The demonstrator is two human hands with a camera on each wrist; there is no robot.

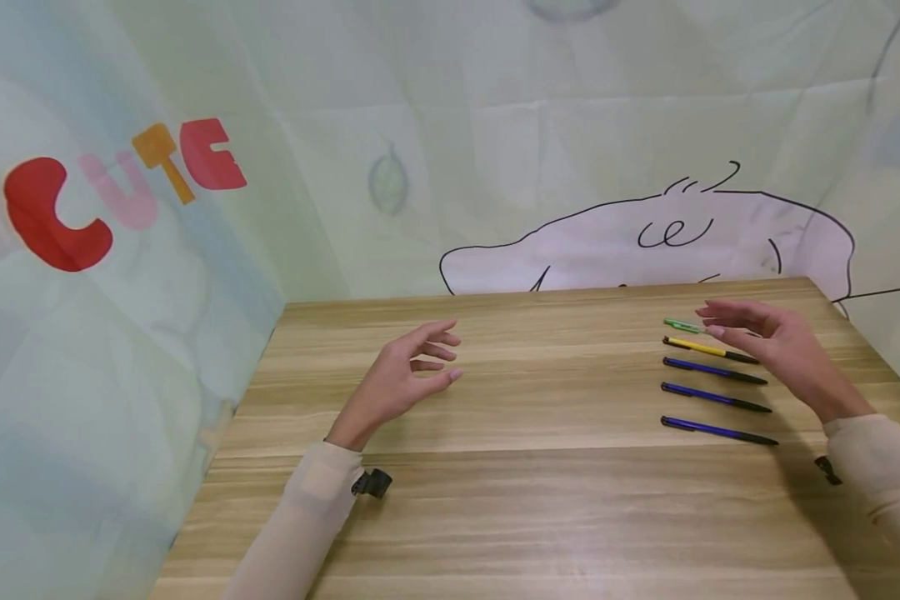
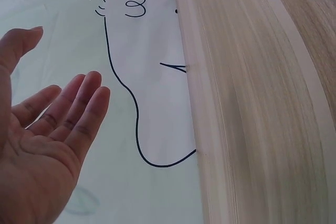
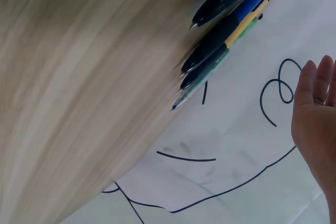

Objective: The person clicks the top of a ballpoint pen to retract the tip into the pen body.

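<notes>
My right hand (image 1: pixel 783 342) hovers over the right ends of a green pen (image 1: pixel 681 326) and a yellow pen (image 1: pixel 693 345), hiding part of the green one in the head view. Its fingers are loosely bent with nothing between them. Below the yellow pen lie three blue pens with black tips, the upper (image 1: pixel 697 366), middle (image 1: pixel 701 392) and lower (image 1: pixel 705 427), roughly parallel. On the left, my left hand (image 1: pixel 397 379) is held above the tabletop, fingers apart and palm bare. The left wrist view shows that palm (image 2: pixel 47 150) holding nothing.
The wood-grain table (image 1: pixel 510 500) ends at a back edge against a printed cloth (image 1: pixel 495 183) with a line drawing. Another cloth wall (image 1: pixel 120 358) with coloured letters runs along the left side. Dark wrist cameras (image 1: pixel 375 483) sit at both sleeves.
</notes>
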